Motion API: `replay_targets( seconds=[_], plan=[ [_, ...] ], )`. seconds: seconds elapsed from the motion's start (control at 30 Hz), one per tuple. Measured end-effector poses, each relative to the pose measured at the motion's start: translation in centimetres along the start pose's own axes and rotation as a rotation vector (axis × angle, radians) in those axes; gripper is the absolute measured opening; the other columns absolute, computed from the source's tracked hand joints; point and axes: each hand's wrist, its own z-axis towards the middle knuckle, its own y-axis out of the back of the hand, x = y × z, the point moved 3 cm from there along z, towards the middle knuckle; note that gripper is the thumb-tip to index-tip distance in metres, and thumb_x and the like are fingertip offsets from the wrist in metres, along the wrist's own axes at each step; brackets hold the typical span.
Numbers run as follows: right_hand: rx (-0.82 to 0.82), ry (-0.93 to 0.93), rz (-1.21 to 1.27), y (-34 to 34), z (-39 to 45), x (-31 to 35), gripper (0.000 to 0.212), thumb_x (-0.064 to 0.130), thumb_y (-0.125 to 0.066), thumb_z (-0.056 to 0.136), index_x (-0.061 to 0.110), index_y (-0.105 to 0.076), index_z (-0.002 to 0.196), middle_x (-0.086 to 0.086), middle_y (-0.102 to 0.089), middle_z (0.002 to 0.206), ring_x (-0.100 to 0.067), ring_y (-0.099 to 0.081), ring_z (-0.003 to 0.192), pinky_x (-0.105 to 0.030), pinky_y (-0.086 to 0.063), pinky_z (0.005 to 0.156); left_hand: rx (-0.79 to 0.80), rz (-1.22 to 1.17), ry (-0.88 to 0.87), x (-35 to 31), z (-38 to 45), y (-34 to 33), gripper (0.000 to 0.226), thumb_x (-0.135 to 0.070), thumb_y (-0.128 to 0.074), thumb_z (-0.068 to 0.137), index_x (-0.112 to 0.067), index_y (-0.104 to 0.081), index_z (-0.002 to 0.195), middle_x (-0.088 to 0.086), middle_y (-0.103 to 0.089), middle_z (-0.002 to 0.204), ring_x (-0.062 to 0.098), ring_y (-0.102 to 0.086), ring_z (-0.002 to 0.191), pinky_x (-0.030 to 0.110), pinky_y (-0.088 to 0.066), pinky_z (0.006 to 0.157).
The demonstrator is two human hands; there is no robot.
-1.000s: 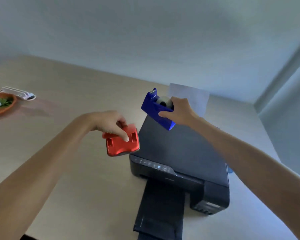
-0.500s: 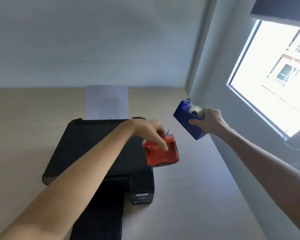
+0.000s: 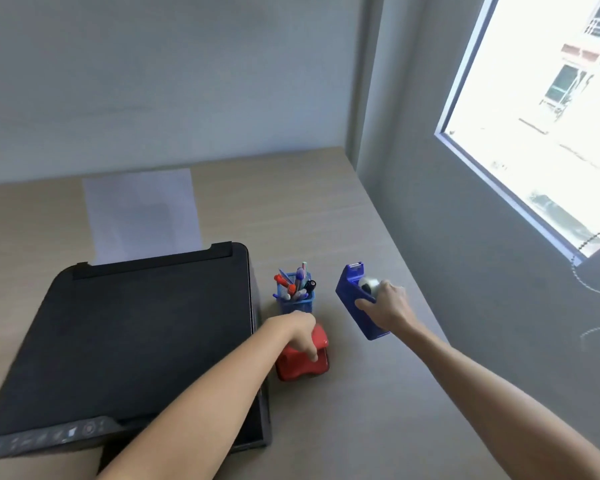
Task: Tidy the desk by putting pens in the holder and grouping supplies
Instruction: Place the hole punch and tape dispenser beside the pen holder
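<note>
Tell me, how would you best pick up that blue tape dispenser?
Grip the blue tape dispenser across its two flat long sides, coming from above near the tape roll, as the right hand does now. The narrow body suits one hand; keep clear of the cutter end.

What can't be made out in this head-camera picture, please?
- Whether the red hole punch rests on the desk: the left hand covers its top.
- Printer panel icons: blurred.
- Pens in the blue holder: too small to count.
- Tape dispenser underside: hidden by the right hand fingers.
</note>
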Motion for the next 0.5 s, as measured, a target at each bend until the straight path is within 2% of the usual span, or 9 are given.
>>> replay_targets(
  seconds=[0.1, 0.2, 0.3, 0.5],
  plan=[
    [0.008, -0.04, 0.013, -2.3, 0.9, 0.0, 0.043, 0.033, -0.066, 0.075, 0.0, -0.05, 0.097, -0.016, -0.057, 0.088, -0.036, -0.059, 0.081, -0.033, -0.045, 0.063, 0.021, -0.001, 0.032, 0.8, 1.5, -1.0, 0.054, -0.034, -0.075, 0.08, 0.001, -0.056, 0.116, 0.018, -0.06, 0.122, 0.036, -0.062, 0.108, 0.038, -0.052, 0.08],
    [-0.012, -0.036, -0.003, -4.3, 1.5, 0.4, 0.044, 0.032, -0.064, 0.078, -0.001, -0.047, 0.103, -0.02, -0.057, 0.102, -0.04, -0.06, 0.092, -0.038, -0.048, 0.072, 0.033, -0.02, 0.046, 1.1, 2.3, -1.5, 0.055, -0.034, -0.076, 0.08, 0.003, -0.056, 0.115, 0.019, -0.06, 0.121, 0.037, -0.062, 0.107, 0.041, -0.054, 0.085],
    [-0.036, -0.046, 0.004, -5.9, 1.5, 0.8, 0.047, 0.032, -0.064, 0.08, -0.001, -0.044, 0.106, -0.023, -0.055, 0.109, -0.043, -0.059, 0.098, -0.042, -0.049, 0.079, 0.009, -0.04, 0.038, 1.2, 2.9, -1.4, 0.053, -0.035, -0.075, 0.08, 0.002, -0.056, 0.113, 0.019, -0.061, 0.118, 0.037, -0.062, 0.104, 0.041, -0.053, 0.081],
    [-0.04, -0.107, 0.053, -7.5, 0.7, 1.5, 0.046, 0.028, -0.065, 0.078, -0.001, -0.043, 0.107, -0.024, -0.055, 0.11, -0.043, -0.06, 0.099, -0.04, -0.048, 0.079, -0.005, -0.03, 0.025, 1.1, 3.6, -1.6, 0.052, -0.033, -0.075, 0.081, 0.002, -0.057, 0.115, 0.018, -0.063, 0.116, 0.034, -0.062, 0.103, 0.037, -0.049, 0.075]
  ],
)
